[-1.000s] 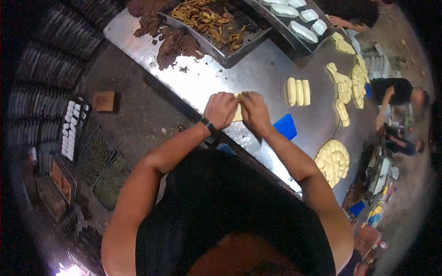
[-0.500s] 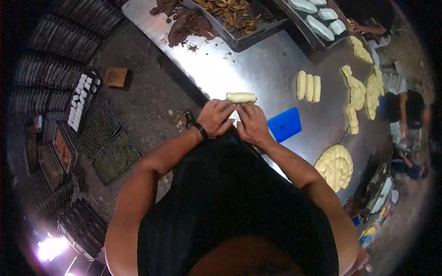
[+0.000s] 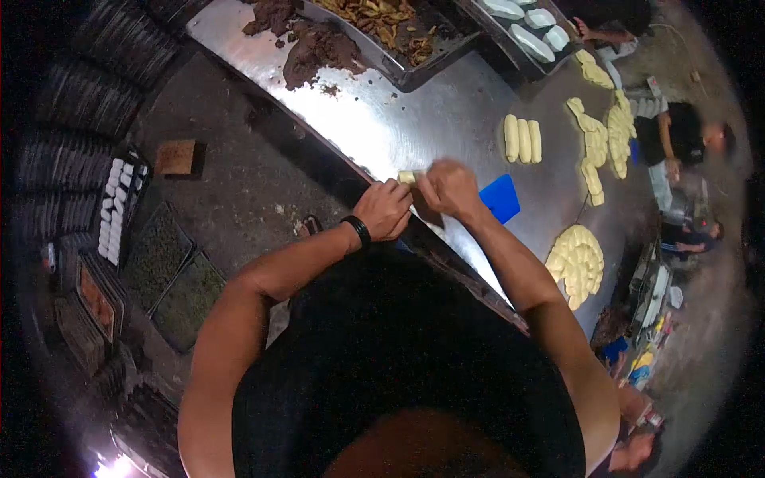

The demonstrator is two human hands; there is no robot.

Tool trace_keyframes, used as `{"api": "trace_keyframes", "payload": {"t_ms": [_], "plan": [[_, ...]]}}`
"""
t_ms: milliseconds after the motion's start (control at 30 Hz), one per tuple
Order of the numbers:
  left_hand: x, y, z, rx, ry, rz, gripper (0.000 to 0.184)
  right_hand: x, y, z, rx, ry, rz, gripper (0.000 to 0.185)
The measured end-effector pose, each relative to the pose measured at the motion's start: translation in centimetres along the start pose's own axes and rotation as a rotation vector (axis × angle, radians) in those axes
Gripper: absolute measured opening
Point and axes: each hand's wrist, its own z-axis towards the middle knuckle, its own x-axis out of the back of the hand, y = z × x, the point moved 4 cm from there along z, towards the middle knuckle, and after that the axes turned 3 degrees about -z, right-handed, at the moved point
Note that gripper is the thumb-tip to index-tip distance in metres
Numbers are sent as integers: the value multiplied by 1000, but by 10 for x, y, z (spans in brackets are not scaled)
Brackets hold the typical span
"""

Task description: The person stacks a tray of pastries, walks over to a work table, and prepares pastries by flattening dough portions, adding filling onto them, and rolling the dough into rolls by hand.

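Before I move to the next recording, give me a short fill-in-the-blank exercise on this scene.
1. The left hand has a dark band around its ____.
2. The flat tool near the right hand is coloured ____.
3. The pale dough rolls lying side by side number ____.

Missing words: wrist; blue; three.

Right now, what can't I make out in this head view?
Pale dough piece: head view, partly hidden by the left hand and right hand.
Right hand's exact grip: head view, blurred.
Tray of brown strips: head view, cut off by top edge.
Co-worker's hand details: head view, too small.
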Motion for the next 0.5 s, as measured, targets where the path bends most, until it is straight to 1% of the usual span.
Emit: {"api": "trace_keyframes", "payload": {"t_ms": [67,100,200,233,267,333,367,433,500], "plan": [[12,-4,-3,-60,-24,-150,29,-7,-8,18,87,390,-37,15],[22,-7,-12,-125,10,-216,18,-23,-13,22,79,434,10,18],[66,-35,-65,89,83,-556,17,-48,-39,-11,21,352,-224,34],[84,-47,-88,268,137,-558,18,-61,-35,-28,-65,249,-222,43],[98,-58,-112,439,184,-558,18,-61,-35,-33,-76,240,-256,43],[114,-78,-151,507,327,-435,19,-60,-33,-33,-114,238,-334,43],[119,-80,-154,529,344,-467,20,-62,-26,-16,-181,233,-345,46],[126,-82,-150,570,346,-540,21,-40,-22,20,-203,301,-292,48],[126,-83,-122,415,331,-506,20,-30,0,40,-197,584,-259,57]]}}
